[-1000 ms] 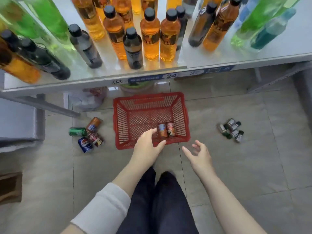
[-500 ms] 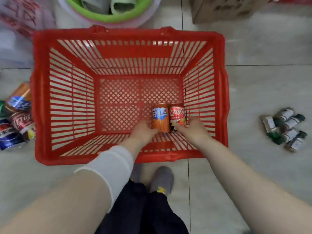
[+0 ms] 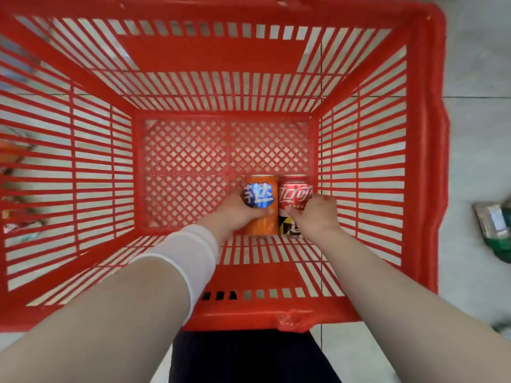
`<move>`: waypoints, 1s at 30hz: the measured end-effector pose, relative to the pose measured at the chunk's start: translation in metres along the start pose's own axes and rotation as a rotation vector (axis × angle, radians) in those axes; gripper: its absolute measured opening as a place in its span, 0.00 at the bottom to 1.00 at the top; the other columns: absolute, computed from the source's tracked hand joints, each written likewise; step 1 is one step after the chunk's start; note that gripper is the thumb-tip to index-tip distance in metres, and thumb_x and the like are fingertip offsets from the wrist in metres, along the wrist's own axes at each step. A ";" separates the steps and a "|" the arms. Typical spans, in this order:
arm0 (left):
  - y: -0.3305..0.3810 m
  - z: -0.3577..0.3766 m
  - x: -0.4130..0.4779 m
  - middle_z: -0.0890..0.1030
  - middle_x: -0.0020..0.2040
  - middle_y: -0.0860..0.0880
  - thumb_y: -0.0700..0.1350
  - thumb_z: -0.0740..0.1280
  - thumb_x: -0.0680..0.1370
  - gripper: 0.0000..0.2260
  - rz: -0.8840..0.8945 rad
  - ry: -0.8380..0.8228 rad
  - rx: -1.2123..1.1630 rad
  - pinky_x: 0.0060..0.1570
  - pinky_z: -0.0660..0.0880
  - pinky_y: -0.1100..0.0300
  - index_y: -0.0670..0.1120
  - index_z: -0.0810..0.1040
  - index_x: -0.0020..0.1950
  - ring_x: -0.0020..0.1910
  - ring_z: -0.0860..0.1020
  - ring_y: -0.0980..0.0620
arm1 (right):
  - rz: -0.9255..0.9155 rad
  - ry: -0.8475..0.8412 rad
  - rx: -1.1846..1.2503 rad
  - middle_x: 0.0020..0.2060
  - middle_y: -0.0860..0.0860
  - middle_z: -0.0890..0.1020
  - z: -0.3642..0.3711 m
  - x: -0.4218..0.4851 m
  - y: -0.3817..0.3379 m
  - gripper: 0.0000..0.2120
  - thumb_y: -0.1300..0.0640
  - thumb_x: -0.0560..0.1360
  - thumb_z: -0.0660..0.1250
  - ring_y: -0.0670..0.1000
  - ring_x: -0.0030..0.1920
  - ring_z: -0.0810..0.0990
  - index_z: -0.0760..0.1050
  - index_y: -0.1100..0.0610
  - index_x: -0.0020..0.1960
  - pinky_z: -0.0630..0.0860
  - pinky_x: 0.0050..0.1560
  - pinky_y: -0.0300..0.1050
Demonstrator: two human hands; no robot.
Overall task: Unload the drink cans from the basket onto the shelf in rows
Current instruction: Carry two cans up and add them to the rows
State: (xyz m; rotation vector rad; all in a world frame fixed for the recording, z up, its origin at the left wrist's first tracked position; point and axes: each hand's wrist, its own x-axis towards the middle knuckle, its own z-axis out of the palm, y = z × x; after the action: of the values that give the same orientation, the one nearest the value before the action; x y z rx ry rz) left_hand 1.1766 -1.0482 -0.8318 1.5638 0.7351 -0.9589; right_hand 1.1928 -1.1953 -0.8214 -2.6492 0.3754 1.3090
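Hidden or unclear: blurred cans behind the left wall slats of the red slatted plastic basket; a blurred green-and-grey bundle on the pale tiled floor, cut by the right frame edge; far basket rim cropped.
Left hand: reached down inside, fingers curled round the left side of the orange aluminium drink can with a blue label, thumb across its front; white sleeve cuff on the forearm.
Right hand: clenched round the right side of the red aluminium drink can.
Cans: side by side, touching, on the mesh floor near the basket's near-right corner.
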 end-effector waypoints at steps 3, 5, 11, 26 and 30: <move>-0.001 -0.009 0.000 0.79 0.56 0.47 0.40 0.76 0.67 0.20 -0.015 -0.019 0.020 0.56 0.73 0.58 0.45 0.76 0.56 0.56 0.77 0.50 | 0.034 0.013 0.040 0.65 0.59 0.70 0.006 0.005 -0.004 0.32 0.41 0.75 0.60 0.59 0.66 0.66 0.62 0.64 0.69 0.61 0.67 0.50; -0.006 -0.014 0.002 0.80 0.55 0.47 0.39 0.76 0.67 0.19 -0.024 -0.026 -0.023 0.52 0.74 0.59 0.48 0.75 0.54 0.54 0.78 0.51 | 0.047 0.026 0.250 0.66 0.60 0.68 0.009 0.005 -0.005 0.35 0.45 0.73 0.66 0.58 0.67 0.66 0.58 0.64 0.70 0.64 0.68 0.50; -0.011 -0.016 0.001 0.79 0.55 0.47 0.44 0.77 0.66 0.26 -0.031 0.016 -0.010 0.51 0.75 0.59 0.43 0.73 0.61 0.52 0.78 0.51 | 0.048 -0.021 0.608 0.64 0.57 0.72 0.012 0.009 -0.006 0.38 0.52 0.67 0.75 0.56 0.63 0.73 0.60 0.61 0.69 0.71 0.63 0.49; 0.042 -0.054 -0.141 0.74 0.59 0.50 0.41 0.76 0.67 0.37 -0.012 0.035 -0.186 0.55 0.75 0.54 0.46 0.56 0.68 0.56 0.76 0.52 | -0.137 -0.081 0.847 0.47 0.46 0.77 -0.081 -0.124 -0.023 0.24 0.55 0.65 0.77 0.45 0.48 0.78 0.69 0.52 0.56 0.75 0.51 0.38; 0.071 -0.072 -0.247 0.76 0.54 0.55 0.44 0.78 0.65 0.37 0.068 0.082 -0.169 0.56 0.76 0.54 0.49 0.59 0.66 0.54 0.77 0.56 | -0.216 -0.049 0.856 0.51 0.48 0.80 -0.126 -0.214 -0.031 0.28 0.55 0.63 0.78 0.44 0.50 0.79 0.71 0.55 0.59 0.76 0.52 0.41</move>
State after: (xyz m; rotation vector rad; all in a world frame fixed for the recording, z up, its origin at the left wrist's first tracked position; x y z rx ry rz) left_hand 1.1334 -0.9830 -0.5761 1.4773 0.7946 -0.7662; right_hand 1.1718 -1.1652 -0.5740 -1.8715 0.4871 0.8663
